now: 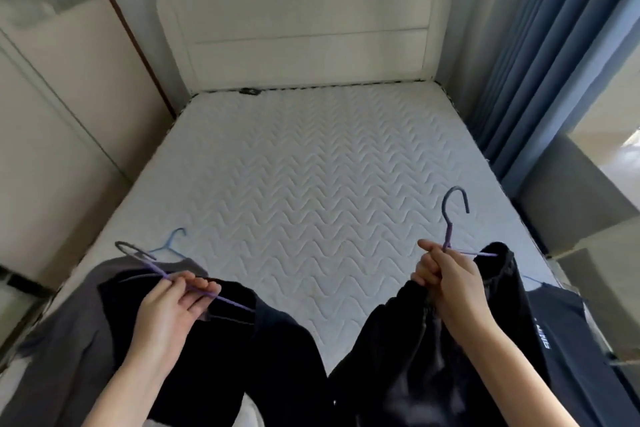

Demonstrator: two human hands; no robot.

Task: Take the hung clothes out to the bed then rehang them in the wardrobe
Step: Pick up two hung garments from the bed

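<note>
My left hand (173, 308) grips a purple hanger (152, 267) that carries a black garment (242, 340), low over the bed's near left. My right hand (446, 281) is closed around the neck of a second purple hanger (452, 218), its dark hook pointing up, with another black garment (408, 357) hanging from it. A grey garment (69, 340) on a light blue hanger (171, 246) lies on the white quilted mattress (311, 166) under my left hand. A dark navy shirt (561, 333) with white lettering lies at the near right.
A white padded headboard (304, 28) stands at the far end of the bed. Cream wardrobe doors (62, 107) run along the left side. Blue curtains (554, 45) hang on the right, with a grey ledge (571, 191) below them.
</note>
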